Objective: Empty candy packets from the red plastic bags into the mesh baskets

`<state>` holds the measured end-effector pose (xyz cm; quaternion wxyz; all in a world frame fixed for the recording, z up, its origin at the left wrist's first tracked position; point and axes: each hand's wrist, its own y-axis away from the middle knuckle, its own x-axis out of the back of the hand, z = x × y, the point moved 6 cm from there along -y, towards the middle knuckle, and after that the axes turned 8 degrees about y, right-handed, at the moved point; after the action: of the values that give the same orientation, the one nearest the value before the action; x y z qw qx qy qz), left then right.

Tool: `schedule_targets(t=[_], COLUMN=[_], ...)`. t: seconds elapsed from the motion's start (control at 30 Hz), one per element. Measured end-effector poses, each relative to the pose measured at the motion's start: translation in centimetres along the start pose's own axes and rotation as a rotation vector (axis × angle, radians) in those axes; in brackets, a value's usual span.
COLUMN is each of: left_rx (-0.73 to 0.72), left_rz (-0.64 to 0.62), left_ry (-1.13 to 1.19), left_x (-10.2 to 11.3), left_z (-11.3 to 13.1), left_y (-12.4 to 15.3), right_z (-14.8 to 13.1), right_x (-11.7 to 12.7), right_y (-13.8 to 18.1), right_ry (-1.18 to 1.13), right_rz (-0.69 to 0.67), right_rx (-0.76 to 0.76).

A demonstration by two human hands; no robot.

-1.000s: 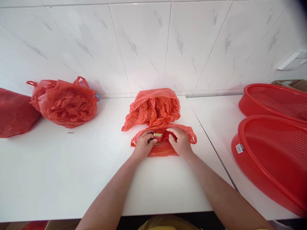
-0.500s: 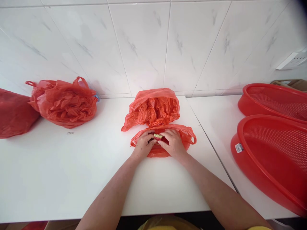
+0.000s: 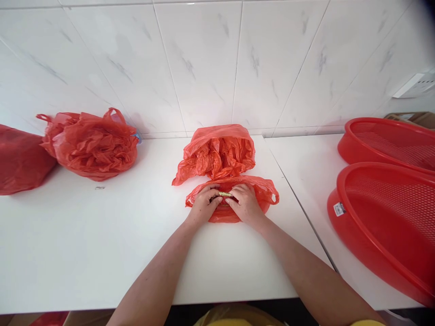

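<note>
Tiled wall: white tiles (image 3: 204, 63) with grey veining rose behind everything.
Tabletop: the white tabletop (image 3: 84, 244) ran along the wall, a dark seam dividing its right section from the rest.
Mesh baskets: the front red plastic basket (image 3: 353, 240) and the rear red plastic basket (image 3: 345, 151) stood right of the seam, one behind the other.
Left-hand bags: a bulging red plastic bag (image 3: 95, 145), handles up, sat near the wall; beside it a darker red bag (image 3: 25, 160) was cut off by the picture's edge.
Middle bags: a crumpled red plastic bag (image 3: 217, 151) lay near the wall, and just in front of it an open red plastic bag (image 3: 226, 215) spread beneath the hands.
Hands: the left hand (image 3: 203, 203) and right hand (image 3: 247, 203) faced each other over the open bag, thumbs and fingers pinching opposite ends of one packet.
Packet: the small yellow-topped packet (image 3: 224, 194) was between the fingertips, at the bag's mouth; fingers hid much of it.
Sticker: a white label (image 3: 339, 209) clung to the front basket's side.
</note>
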<state>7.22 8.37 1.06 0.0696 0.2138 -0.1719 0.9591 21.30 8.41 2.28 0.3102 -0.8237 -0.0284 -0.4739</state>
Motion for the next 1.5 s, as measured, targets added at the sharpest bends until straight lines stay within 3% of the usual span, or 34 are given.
schedule_targets(t=[0.67,1.03,1.5], left_rx=[0.010,0.009,-0.033], left_rz=[-0.045,-0.053,-0.070], left_ry=[-0.044,-0.030,-0.057], left_x=[-0.3,-0.3,-0.4], left_z=[0.0,0.4,0.5], left_y=[0.1,0.1,0.1], right_z=[0.2,0.9,-0.2], right_x=[1.4,1.0,0.9], right_y=[-0.1,-0.1,0.0], right_ry=[-0.124,-0.158,-0.090], right_rz=[0.097,0.085,0.064], right_rx=[-0.101,-0.146,-0.071])
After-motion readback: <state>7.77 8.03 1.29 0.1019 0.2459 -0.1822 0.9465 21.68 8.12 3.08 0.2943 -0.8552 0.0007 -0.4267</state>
